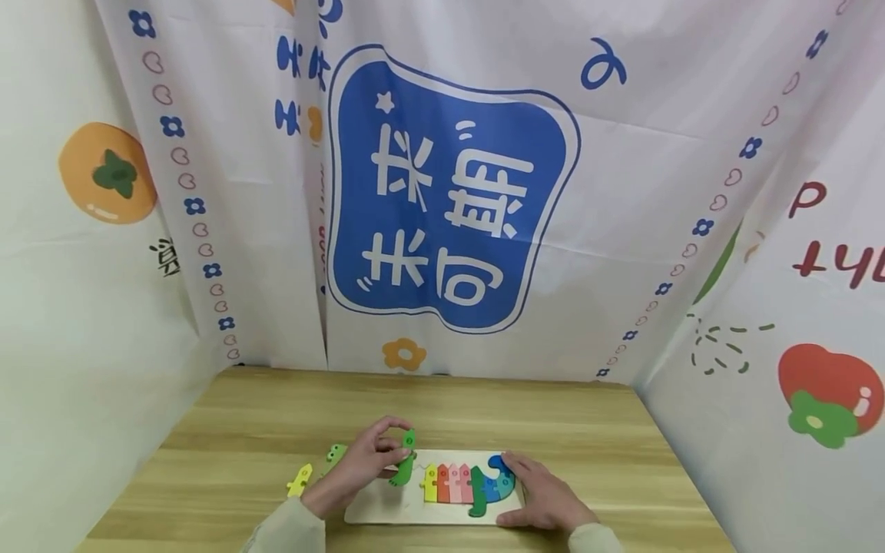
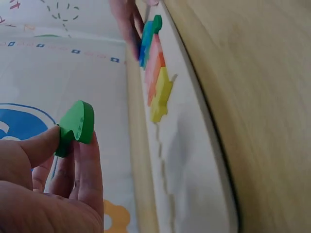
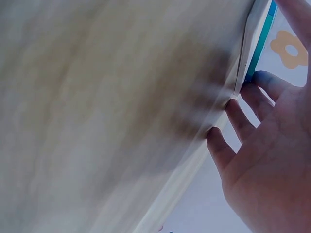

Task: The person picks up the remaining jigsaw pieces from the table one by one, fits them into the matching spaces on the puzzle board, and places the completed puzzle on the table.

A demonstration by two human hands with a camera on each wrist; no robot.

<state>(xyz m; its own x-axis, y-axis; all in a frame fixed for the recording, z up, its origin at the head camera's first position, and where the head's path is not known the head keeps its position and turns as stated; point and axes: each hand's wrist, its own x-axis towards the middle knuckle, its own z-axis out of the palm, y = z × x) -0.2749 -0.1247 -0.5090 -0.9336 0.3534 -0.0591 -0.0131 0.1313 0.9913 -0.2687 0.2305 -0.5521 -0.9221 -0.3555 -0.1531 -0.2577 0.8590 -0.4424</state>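
Observation:
My left hand (image 1: 362,463) pinches a green puzzle piece (image 1: 406,461) between thumb and fingers, above the left part of a pale wooden puzzle board (image 1: 415,517). In the left wrist view the same green piece (image 2: 77,121) is raised off the board. Set on the board are a yellow piece (image 1: 431,484), a red-orange piece (image 1: 443,484), pink pieces (image 1: 459,484), a dark green piece with a foot (image 1: 478,495) and blue tail pieces (image 1: 503,480). At the board's right end, my right hand (image 1: 546,494) spreads its fingers, with fingertips touching the edge beside the blue tail.
Left of the board, on the wooden table (image 1: 228,461), lie a yellow piece (image 1: 300,480) and a green head piece with eyes (image 1: 336,453), partly behind the left hand. A printed white cloth (image 1: 449,184) hangs behind the table and along both sides.

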